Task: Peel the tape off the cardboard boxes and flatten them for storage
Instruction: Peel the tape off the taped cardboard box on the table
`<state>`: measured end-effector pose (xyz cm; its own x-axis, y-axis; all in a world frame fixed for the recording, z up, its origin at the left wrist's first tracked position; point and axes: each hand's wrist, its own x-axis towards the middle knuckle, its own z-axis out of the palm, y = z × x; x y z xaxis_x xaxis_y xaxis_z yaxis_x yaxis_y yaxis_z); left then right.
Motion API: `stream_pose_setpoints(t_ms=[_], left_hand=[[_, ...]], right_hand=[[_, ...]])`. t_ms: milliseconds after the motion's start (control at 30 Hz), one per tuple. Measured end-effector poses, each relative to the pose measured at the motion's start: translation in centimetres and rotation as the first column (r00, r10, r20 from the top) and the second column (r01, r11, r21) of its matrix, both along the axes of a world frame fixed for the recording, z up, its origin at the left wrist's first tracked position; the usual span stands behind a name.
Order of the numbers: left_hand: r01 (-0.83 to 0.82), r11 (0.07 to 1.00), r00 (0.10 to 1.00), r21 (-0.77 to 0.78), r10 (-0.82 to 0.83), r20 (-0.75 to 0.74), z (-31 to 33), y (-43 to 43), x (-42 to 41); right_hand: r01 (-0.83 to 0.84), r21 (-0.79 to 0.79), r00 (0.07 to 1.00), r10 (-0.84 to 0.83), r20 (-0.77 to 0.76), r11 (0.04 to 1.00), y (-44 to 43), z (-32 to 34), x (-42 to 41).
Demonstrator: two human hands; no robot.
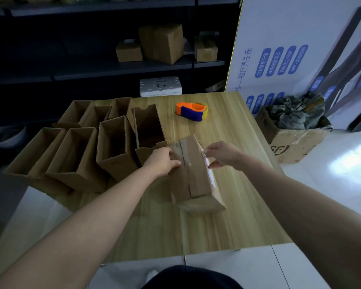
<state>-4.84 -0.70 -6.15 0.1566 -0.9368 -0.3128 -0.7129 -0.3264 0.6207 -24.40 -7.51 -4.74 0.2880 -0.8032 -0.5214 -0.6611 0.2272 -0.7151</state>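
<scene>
One taped box (193, 174): left hand (163, 161) gripping far edge, bracing; right hand (221, 155) pinching tape end (210, 175). Judging low, slow pull tearing cardboard least.

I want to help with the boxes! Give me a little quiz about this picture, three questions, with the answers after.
1. True or false: the tape dispenser lies on the table, beyond the taped box.
2. What does the right hand pinch? A: the tape at the box's right edge. B: the dispenser. C: a shelf.
3. Fill the blank: the open boxes stand to the ____ of the taped box.

Key: 1 true; 2 A; 3 left.
</scene>
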Motion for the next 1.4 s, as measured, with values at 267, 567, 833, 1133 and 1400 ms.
stream_pose_setpoints(t_ms=[267,567,833,1133,1400], left_hand=[[0.474,0.875,0.785,0.094,-0.468,0.406,0.8,-0.7,-2.0],[0.727,0.599,0.379,0.336,-0.758,0.531,0.4,-1.7,-3.8],[0.663,0.683,0.469,0.307,-0.698,0.541,1.6,-3.0,-5.5],[0.363,0.931,0.919,-0.04,-0.365,-0.151,2.0,-5.3,-3.0],[0.303,0.95,0.894,0.082,-0.254,-0.369,0.8,-3.9,-2.4]], right_hand=[[-0.192,-0.012,0.975,0.189,-0.119,0.981,0.6,-0.2,-0.1],[-0.117,0.14,0.992,0.121,-0.026,0.983,1.8,0.2,-2.7],[-0.063,0.222,0.998,0.063,0.008,0.973,0.8,1.4,-5.7],[-0.305,-0.096,0.93,0.274,-0.246,0.948,-1.2,5.0,-8.1],[-0.434,-0.227,0.807,0.264,-0.529,0.872,-1.3,4.6,-6.7]])
